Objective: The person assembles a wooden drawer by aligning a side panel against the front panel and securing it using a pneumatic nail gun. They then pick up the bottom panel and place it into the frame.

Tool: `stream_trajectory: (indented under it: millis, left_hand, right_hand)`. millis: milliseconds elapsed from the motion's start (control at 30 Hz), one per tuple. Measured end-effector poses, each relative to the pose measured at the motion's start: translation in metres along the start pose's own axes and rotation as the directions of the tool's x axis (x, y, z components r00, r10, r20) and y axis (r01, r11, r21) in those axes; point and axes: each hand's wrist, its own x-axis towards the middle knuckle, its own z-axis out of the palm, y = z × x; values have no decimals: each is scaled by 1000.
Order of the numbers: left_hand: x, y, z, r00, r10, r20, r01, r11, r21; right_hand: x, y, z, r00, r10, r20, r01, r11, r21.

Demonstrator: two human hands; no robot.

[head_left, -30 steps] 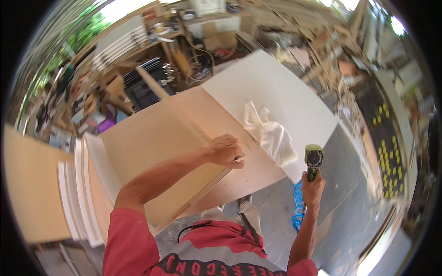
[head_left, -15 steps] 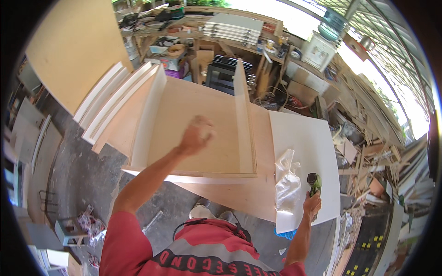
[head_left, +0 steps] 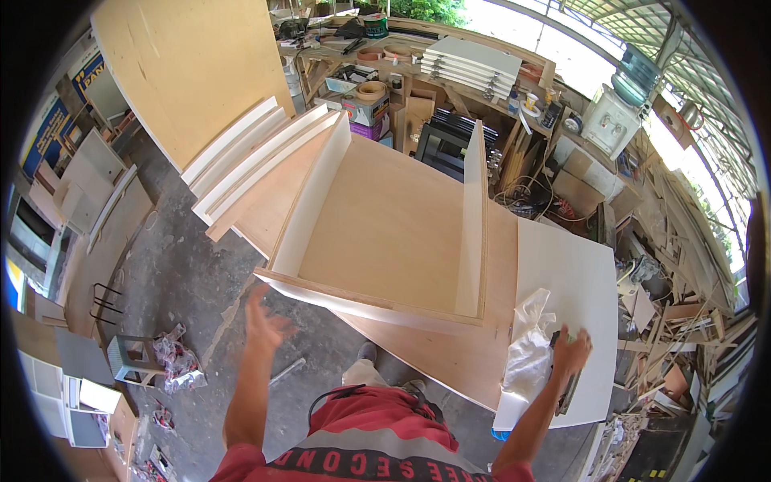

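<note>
Grey concrete floor [head_left: 201, 257] is spread beneath an open-sided workshop, its right side crowded by heaped timber offcuts [head_left: 683, 329]. Along the back, a stack of white panels [head_left: 470, 66] and a water dispenser [head_left: 612, 120] can be seen, and at the upper left a tall yellowish board [head_left: 197, 72] is stood upright.

At the centre, a shallow wooden box [head_left: 393, 229] with white-lined sides is laid on a plywood sheet [head_left: 499, 321], its front panel turned toward the person. To its left, several white-edged boards [head_left: 265, 165] are lined up side by side. On the right, the plywood is met by a white panel [head_left: 566, 273], on which a crumpled white cloth [head_left: 526, 345] is laid. A bit of blue hose [head_left: 499, 435] is glimpsed below the panel's near edge.

The left hand [head_left: 269, 323] is held with its fingers spread and nothing between them, just beside the box's near left corner. The right hand [head_left: 572, 352] is placed over a dark hand tool [head_left: 567, 394] at the white panel, just right of the cloth. The tool is partly hidden under the palm and the fingers are blurred, so whether it is gripped or merely touched cannot be told.
</note>
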Motion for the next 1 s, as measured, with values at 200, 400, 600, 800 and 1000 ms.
stream_trajectory:
  millis: [200, 400, 600, 800, 1000]
  left_hand:
    - [-12, -48, 81, 883, -242, 402, 233, 970, 72]
    - [11, -72, 104, 883, -184, 431, 227, 973, -50]
    - [16, -57, 92, 880, -147, 451, 188, 981, -46]
    - [30, 21, 58, 845, -70, 531, 2, 992, 128]
    - [20, 121, 85, 785, 20, 620, -309, 879, 363]
  right_hand:
    - [70, -193, 58, 771, -292, 565, -227, 703, 674]
    - [69, -308, 74, 520, -409, 750, -215, 787, 578]
    - [59, -279, 81, 553, -422, 718, -287, 712, 640]
    - [-3, -270, 3, 713, -297, 635, -484, 446, 752]
    - [24, -232, -28, 718, -223, 659, -682, -39, 730]
